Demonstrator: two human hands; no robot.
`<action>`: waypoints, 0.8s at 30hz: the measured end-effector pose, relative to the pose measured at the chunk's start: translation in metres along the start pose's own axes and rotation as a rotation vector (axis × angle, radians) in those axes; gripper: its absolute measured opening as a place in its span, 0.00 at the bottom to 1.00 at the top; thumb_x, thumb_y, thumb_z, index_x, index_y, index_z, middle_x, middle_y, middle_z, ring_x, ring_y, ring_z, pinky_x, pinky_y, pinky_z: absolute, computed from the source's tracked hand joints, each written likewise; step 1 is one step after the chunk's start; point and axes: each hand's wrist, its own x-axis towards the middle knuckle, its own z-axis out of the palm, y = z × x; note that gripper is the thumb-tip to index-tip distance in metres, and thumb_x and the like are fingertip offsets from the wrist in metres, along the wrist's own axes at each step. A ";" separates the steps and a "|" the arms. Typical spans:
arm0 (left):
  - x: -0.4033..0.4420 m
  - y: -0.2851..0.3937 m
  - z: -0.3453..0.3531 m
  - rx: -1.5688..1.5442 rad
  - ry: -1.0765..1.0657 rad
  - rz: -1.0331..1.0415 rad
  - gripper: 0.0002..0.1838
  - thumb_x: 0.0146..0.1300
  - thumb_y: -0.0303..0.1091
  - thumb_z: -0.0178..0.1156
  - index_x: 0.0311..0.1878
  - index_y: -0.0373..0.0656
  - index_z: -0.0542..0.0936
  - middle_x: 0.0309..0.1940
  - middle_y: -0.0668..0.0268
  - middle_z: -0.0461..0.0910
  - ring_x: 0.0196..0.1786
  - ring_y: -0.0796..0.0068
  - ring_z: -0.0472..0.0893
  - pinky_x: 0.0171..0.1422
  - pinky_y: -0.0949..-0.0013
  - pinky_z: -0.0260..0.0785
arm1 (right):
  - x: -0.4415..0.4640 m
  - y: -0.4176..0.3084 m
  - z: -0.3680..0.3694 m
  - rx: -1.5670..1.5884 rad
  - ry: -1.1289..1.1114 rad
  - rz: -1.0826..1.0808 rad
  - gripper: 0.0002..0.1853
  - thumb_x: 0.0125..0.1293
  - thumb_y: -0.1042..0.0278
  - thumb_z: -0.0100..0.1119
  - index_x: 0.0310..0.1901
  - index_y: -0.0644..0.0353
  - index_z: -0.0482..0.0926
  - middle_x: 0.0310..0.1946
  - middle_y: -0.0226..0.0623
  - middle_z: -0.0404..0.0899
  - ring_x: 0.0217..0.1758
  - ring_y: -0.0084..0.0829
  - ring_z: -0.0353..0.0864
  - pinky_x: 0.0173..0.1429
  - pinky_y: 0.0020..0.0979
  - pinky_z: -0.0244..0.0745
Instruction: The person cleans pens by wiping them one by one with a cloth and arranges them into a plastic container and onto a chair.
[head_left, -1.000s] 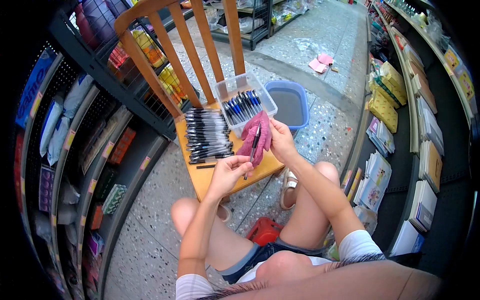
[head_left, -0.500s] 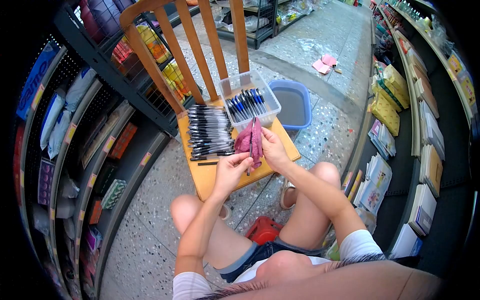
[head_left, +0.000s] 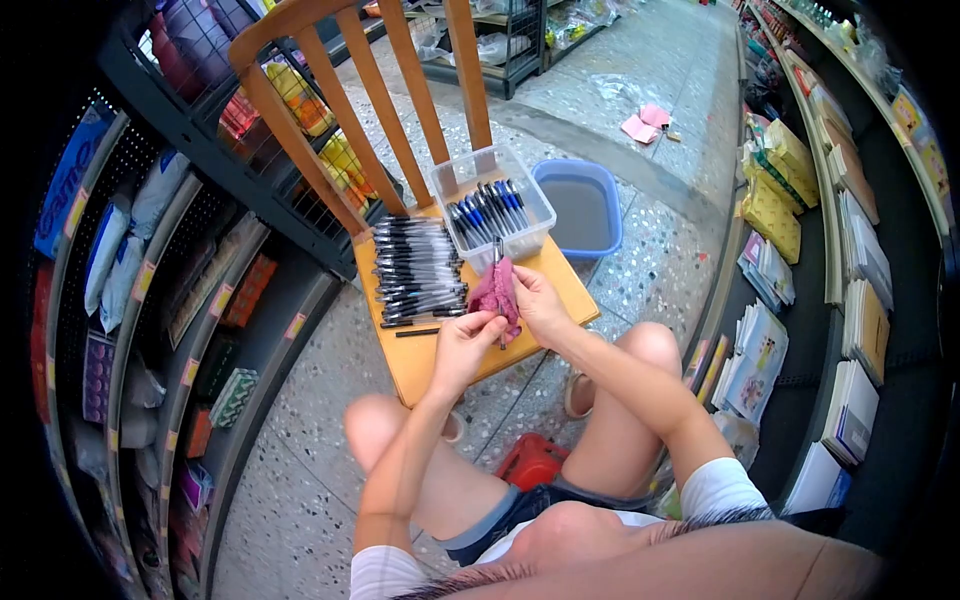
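A crumpled magenta cloth [head_left: 495, 291] is wrapped around a pen [head_left: 498, 246], whose upper end sticks out above the cloth. My left hand [head_left: 463, 347] pinches the pen near its lower end. On the other side, my right hand [head_left: 541, 303] is closed on the cloth around the pen. Both hands are over the front of a wooden chair's seat [head_left: 420, 372]. To the left of the cloth, several black-and-clear pens [head_left: 415, 262] lie in a stacked row on the seat. Behind the cloth, a clear plastic box [head_left: 464, 172] holds several upright-leaning pens with blue and black parts.
A blue basin [head_left: 617, 215] of greyish water stands on the floor right of the chair. Stocked shelves [head_left: 262, 395] curve along the left, and shelves with notebooks [head_left: 752, 362] line the right. A red stool [head_left: 533, 463] is beneath me. Pink paper [head_left: 645, 123] lies farther off.
The cloth has bunched lower around the pen, and more of the pen's upper end now shows above it. My right hand has shifted slightly down and left.
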 end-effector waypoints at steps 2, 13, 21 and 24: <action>0.001 0.001 0.001 0.008 -0.003 0.025 0.09 0.61 0.32 0.59 0.36 0.35 0.81 0.26 0.70 0.80 0.29 0.83 0.77 0.36 0.78 0.69 | 0.000 -0.002 -0.001 0.027 -0.009 -0.012 0.13 0.71 0.62 0.43 0.45 0.59 0.75 0.30 0.29 0.79 0.23 0.16 0.75 0.24 0.20 0.72; 0.000 -0.005 -0.012 -0.078 0.069 0.039 0.09 0.64 0.31 0.56 0.40 0.35 0.80 0.30 0.68 0.80 0.30 0.81 0.78 0.38 0.76 0.70 | -0.008 -0.004 0.014 0.016 -0.136 0.066 0.11 0.69 0.66 0.46 0.49 0.59 0.73 0.28 0.27 0.77 0.20 0.16 0.73 0.21 0.18 0.66; 0.003 0.018 -0.047 0.343 -0.076 -0.092 0.11 0.64 0.34 0.56 0.41 0.36 0.79 0.31 0.68 0.81 0.33 0.81 0.78 0.41 0.76 0.71 | 0.001 -0.004 0.005 -0.134 -0.196 -0.013 0.11 0.71 0.67 0.42 0.46 0.61 0.73 0.26 0.28 0.77 0.21 0.15 0.72 0.22 0.17 0.66; 0.006 0.020 -0.055 0.108 0.115 -0.066 0.14 0.64 0.36 0.56 0.48 0.36 0.77 0.35 0.68 0.80 0.36 0.81 0.77 0.43 0.76 0.71 | -0.006 -0.012 0.009 -0.193 -0.257 0.072 0.13 0.71 0.65 0.40 0.41 0.62 0.75 0.25 0.28 0.77 0.22 0.15 0.72 0.22 0.17 0.66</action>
